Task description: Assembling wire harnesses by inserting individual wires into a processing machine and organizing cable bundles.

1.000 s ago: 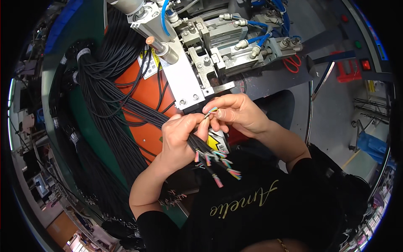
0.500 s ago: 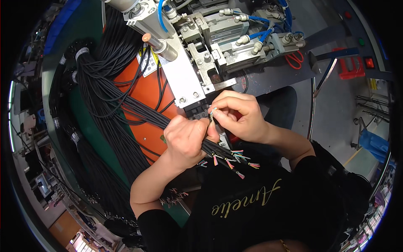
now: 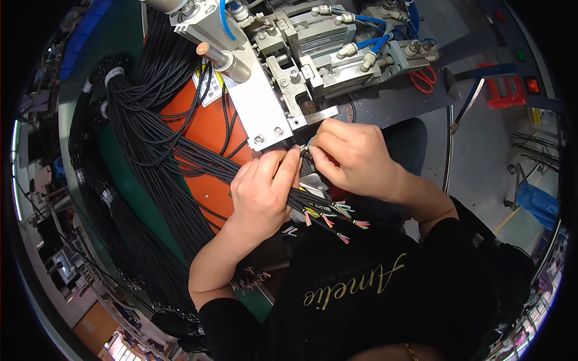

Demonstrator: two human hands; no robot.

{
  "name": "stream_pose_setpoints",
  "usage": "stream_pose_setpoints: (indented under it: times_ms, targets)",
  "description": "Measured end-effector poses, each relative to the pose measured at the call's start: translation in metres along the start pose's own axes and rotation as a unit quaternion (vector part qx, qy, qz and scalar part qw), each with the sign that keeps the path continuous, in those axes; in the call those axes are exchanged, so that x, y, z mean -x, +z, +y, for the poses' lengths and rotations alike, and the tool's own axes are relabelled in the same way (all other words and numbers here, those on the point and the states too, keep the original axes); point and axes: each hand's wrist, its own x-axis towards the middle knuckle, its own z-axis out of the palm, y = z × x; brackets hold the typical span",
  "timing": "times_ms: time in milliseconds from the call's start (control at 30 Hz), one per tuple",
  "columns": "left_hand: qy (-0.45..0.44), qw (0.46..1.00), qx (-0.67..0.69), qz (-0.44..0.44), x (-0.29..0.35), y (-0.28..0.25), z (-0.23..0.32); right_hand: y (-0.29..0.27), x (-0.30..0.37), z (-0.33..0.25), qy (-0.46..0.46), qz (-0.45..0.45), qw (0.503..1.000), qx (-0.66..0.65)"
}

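Cables (image 3: 308, 200) gripped in left hand (image 3: 262, 188); right hand (image 3: 352, 157) pinches wire end (image 3: 305, 148) just below machine (image 3: 325, 42) (tip partly hidden). Loose pinch could splay strands; straying fingertips could catch metal.

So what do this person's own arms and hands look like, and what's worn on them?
The left hand and right hand are gloveless, with no ring or watch visible. The forearms are bare too, up to plain black sleeves ending around the elbows.
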Motion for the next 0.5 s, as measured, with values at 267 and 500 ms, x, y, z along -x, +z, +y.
stream_pose_setpoints:
  times_ms: [267, 500]
  targets:
    - [-0.011, 0.996, 0.061, -0.059, 0.007, -0.003, -0.003, 0.012, 0.009, 0.005, -0.001, -0.003, 1.0, -0.023]
    - [-0.013, 0.993, 0.06, -0.102, 0.003, -0.009, -0.002, 0.016, 0.009, 0.006, -0.015, 0.024, 1.0, -0.002]
